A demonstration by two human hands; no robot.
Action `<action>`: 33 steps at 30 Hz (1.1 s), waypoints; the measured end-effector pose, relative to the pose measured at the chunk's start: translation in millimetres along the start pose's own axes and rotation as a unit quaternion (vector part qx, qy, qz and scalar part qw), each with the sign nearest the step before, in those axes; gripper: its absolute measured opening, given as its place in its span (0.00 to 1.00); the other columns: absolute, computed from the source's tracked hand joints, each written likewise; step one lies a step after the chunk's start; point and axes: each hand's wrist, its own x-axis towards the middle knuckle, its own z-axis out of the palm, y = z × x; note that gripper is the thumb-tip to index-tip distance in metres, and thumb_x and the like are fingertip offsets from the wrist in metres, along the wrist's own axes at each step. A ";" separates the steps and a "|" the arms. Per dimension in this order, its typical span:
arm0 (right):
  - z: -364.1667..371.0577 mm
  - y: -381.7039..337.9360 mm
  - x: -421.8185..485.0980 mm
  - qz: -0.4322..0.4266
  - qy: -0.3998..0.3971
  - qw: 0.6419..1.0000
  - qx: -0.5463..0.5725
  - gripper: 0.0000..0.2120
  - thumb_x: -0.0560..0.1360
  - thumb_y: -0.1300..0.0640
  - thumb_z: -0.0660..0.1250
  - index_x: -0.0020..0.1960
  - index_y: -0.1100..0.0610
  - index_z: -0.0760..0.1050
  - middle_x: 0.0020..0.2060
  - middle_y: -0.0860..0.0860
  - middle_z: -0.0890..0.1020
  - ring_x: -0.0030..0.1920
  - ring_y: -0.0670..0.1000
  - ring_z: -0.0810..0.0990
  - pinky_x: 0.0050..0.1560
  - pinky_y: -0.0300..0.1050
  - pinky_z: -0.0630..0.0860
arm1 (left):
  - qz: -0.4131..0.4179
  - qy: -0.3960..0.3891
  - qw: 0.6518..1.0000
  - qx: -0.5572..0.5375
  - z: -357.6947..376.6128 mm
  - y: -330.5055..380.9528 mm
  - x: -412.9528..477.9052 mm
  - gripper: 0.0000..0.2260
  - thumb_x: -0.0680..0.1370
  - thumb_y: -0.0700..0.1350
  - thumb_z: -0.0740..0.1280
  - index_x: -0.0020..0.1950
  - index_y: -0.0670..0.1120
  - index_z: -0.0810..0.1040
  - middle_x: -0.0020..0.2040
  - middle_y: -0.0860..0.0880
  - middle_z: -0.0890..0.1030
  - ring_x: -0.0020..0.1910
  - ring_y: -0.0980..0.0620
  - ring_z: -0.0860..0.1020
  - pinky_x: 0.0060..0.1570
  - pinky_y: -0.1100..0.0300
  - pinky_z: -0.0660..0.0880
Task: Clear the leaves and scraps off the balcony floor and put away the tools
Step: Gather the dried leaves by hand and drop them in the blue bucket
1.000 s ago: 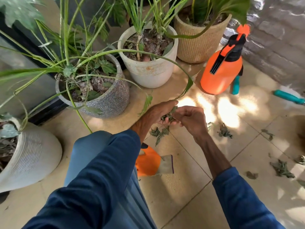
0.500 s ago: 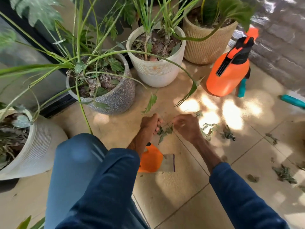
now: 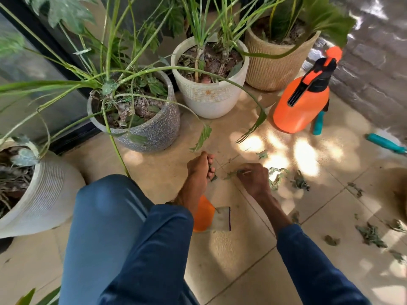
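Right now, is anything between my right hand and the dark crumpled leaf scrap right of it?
Only a pale curled leaf lies between the right hand and the dark crumpled leaf scrap; nothing else.

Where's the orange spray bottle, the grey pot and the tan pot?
orange spray bottle (image 3: 295, 115): head view, on its orange belly.
grey pot (image 3: 160, 128): head view, on its outer wall.
tan pot (image 3: 268, 71): head view, on its ribbed side.

Long sleeves of dark navy cloth — left sleeve (image 3: 154, 249) and right sleeve (image 3: 312, 260) — stop short of the wrists, leaving the forearms bare. The left hand (image 3: 199, 166) and right hand (image 3: 253, 177) are bare. The trousers (image 3: 105, 205) are paler slate blue.
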 end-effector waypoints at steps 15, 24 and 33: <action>0.8 -88.0 -2.0 -0.079 0.001 0.997 0.020 0.13 0.61 0.71 0.64 0.36 0.57 0.83 0.27 0.49 0.79 0.27 0.41 0.71 0.30 0.36 0.64 | -0.008 -0.051 0.998 -0.046 27.2 -10.4 -13.0 0.15 0.79 0.51 0.67 0.42 0.41 0.82 0.38 0.43 0.84 0.38 0.46 0.82 0.38 0.57 0.77; -10.7 -91.0 -0.7 0.107 -0.078 0.921 0.367 0.13 0.76 0.74 0.62 0.56 0.65 0.79 0.44 0.58 0.87 0.41 0.57 0.87 0.41 0.48 0.84 | 0.014 0.114 0.992 -0.054 -4.1 3.2 -6.9 0.15 0.81 0.42 0.62 0.58 0.32 0.81 0.51 0.39 0.86 0.32 0.47 0.83 0.22 0.62 0.77; 66.0 -29.9 27.5 -0.005 -0.131 0.990 -0.058 0.13 0.69 0.63 0.76 0.54 0.61 0.82 0.50 0.56 0.84 0.49 0.55 0.82 0.52 0.49 0.80 | 0.026 0.182 0.981 -0.068 -27.5 11.0 9.9 0.16 0.80 0.46 0.62 0.41 0.38 0.83 0.29 0.46 0.78 0.23 0.51 0.75 0.21 0.64 0.70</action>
